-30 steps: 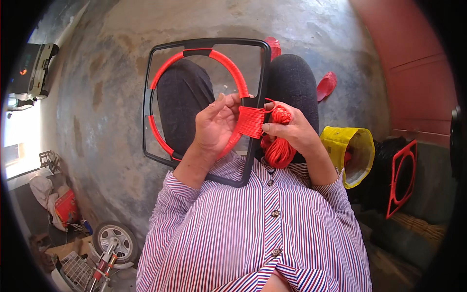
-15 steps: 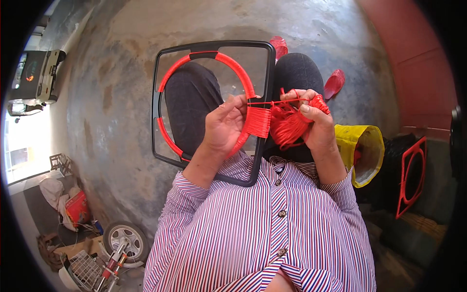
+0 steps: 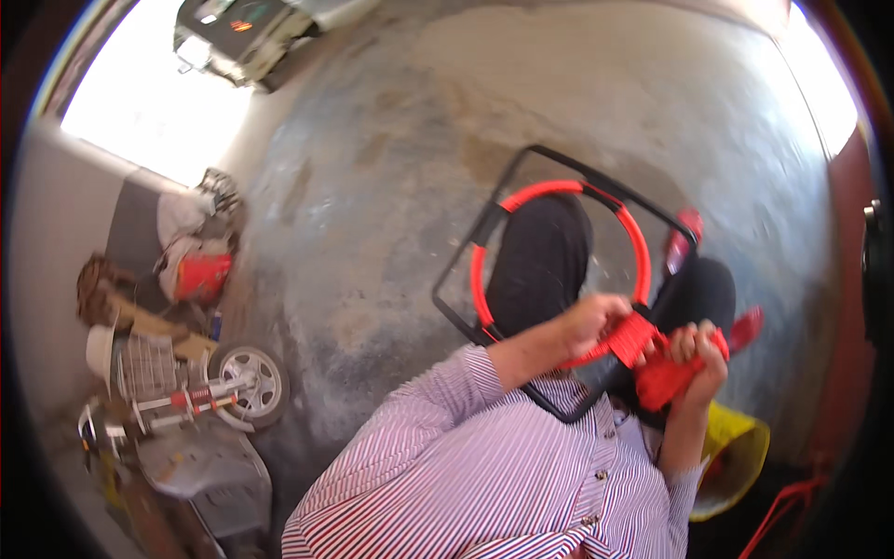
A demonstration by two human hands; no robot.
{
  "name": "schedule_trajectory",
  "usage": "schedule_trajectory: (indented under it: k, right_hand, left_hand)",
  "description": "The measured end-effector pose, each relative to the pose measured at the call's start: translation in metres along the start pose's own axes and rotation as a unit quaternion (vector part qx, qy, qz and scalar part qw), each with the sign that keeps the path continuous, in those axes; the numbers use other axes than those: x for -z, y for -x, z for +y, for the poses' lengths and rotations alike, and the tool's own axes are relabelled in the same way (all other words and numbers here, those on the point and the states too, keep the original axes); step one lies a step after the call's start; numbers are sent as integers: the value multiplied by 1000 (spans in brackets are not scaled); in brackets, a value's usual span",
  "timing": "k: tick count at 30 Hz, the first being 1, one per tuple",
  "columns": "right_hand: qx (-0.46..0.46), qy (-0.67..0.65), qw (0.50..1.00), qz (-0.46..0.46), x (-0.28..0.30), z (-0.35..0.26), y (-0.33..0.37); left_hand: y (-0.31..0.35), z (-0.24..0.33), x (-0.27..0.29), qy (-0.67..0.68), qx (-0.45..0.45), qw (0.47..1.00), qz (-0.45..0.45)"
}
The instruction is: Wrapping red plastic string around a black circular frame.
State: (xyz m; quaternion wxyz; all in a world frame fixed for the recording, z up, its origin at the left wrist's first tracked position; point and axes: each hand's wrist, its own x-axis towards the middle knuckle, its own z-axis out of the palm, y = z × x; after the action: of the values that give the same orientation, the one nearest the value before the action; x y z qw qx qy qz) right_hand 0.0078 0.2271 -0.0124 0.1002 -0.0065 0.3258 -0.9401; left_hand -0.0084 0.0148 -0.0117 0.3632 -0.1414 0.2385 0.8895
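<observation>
A black square frame (image 3: 489, 222) with a round inner ring (image 3: 643, 252), mostly wrapped in red cord, lies tilted over my knees. My left hand (image 3: 596, 319) is closed on the ring's near right side, next to a wide band of red cord strands (image 3: 633, 338). Just right of that band, my right hand (image 3: 700, 357) grips a bunched hank of red cord (image 3: 666, 380). Cord runs between the band and the hank. The fingertips are smeared by motion, and the left palm is hidden.
A yellow container (image 3: 740, 447) stands below my right hand, with a red frame (image 3: 787, 503) beside it. To the left are a spoked wheel (image 3: 250, 384), a wire basket (image 3: 149, 368) and a red bag (image 3: 202, 277). A vehicle (image 3: 247, 37) is at the far left.
The whole view has swung, so my hands and the frame appear farther right and lower, turned clockwise. The single cord strand stretched between my hands no longer shows clearly.
</observation>
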Motion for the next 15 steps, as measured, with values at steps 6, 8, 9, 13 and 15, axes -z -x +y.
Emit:
schedule_trajectory:
  k: [6,8,9,13,15]
  right_hand:
    - [-20,34,999,-2,6,6,5]
    - [-30,60,997,-21,10,6,7]
    - [-36,72,996,-29,12,7,8]
    - [-53,35,997,-37,19,10,11]
    - [-59,30,997,-39,17,11,10]
  left_hand:
    - [-2,-9,11,-13,-20,999,-27]
    - [-9,-16,19,1,-33,999,-32]
    - [-12,-18,24,4,-43,999,-30]
    - [-4,-12,9,-21,-43,998,-31]
    - [0,-9,5,-24,-41,999,-23]
